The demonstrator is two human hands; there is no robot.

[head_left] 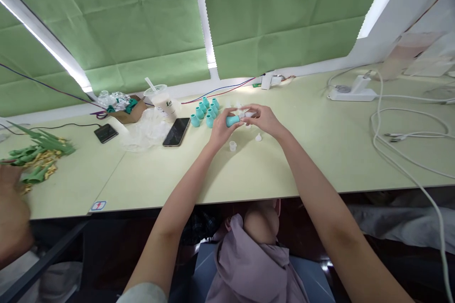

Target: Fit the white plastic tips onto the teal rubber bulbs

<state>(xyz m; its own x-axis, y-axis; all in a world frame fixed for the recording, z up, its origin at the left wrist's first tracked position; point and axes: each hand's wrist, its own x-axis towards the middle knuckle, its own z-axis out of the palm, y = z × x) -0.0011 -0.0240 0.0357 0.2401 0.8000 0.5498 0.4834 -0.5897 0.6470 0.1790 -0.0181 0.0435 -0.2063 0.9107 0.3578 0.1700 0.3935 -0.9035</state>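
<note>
My left hand (223, 127) is closed around a small turquoise bottle (232, 120), which lies tilted with its neck to the right. At that neck, my right hand (265, 119) pinches a small white translucent cap (249, 114); whether the cap touches the bottle I cannot tell. Several more turquoise bottles (200, 112) stand in a cluster just left of my left hand. Loose white plastic pieces lie about my hands, among them a small cup-like piece (232, 146) in front and a pointed piece (258, 137) under my right wrist.
Left of the bottles are a phone (177, 132), a drink cup with straw (163, 99), a crumpled plastic bag (145, 130) and a cardboard box (130, 111). A co-worker's hand (12, 199) is near green and yellow pieces (39, 156). A power strip (351, 94) and white cables lie right.
</note>
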